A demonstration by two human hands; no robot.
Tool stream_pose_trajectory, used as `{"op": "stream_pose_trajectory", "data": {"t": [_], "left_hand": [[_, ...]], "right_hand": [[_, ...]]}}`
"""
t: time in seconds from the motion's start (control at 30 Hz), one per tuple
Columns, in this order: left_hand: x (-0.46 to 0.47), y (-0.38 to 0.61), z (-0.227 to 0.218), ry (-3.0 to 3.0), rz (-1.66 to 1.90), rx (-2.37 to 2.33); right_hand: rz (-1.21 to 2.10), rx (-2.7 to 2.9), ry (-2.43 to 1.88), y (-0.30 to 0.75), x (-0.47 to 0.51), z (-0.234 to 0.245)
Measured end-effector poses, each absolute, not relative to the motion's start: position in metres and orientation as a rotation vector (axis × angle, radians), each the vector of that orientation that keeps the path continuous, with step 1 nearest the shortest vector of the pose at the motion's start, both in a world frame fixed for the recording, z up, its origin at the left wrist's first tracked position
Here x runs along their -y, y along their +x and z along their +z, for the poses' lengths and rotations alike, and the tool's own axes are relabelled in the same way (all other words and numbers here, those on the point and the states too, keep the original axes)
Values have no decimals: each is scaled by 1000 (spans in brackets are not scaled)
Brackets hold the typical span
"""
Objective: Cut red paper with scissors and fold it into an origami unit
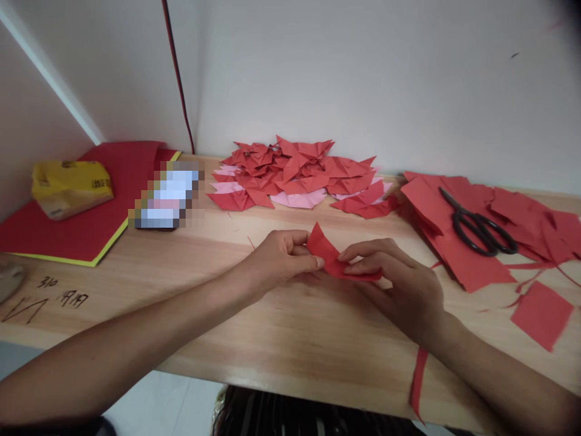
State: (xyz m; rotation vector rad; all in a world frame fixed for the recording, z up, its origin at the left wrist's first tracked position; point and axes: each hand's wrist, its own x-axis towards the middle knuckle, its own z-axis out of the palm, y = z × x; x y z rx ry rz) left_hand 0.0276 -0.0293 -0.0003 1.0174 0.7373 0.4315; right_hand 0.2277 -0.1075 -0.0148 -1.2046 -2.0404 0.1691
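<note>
A small piece of folded red paper [334,260] is held between my two hands, just above the wooden table. My left hand [290,257] pinches its left corner between thumb and fingers. From the other side, my right hand [394,275] has its fingers closed on the paper's right part, and its thumb is partly hidden below. One corner of the paper points upward. Behind my hands lies a pile of folded red and pink paper pieces [304,166] with pointed tips.
Black-handled scissors [481,230] rest on red paper sheets [431,212] at right, near a red square [542,315] and thin scraps. A red strip [418,381] hangs over the front edge. At left are a phone [167,197], a yellow packet [72,188] and large red sheets [68,233].
</note>
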Motion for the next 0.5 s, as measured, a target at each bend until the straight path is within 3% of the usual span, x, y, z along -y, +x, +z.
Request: {"op": "stream_pose_trajectory", "data": {"t": [0.5], "left_hand": [[38,30,0,1076,478,-799]], "right_hand": [[729,1606,-1351,219,107,-18]]}}
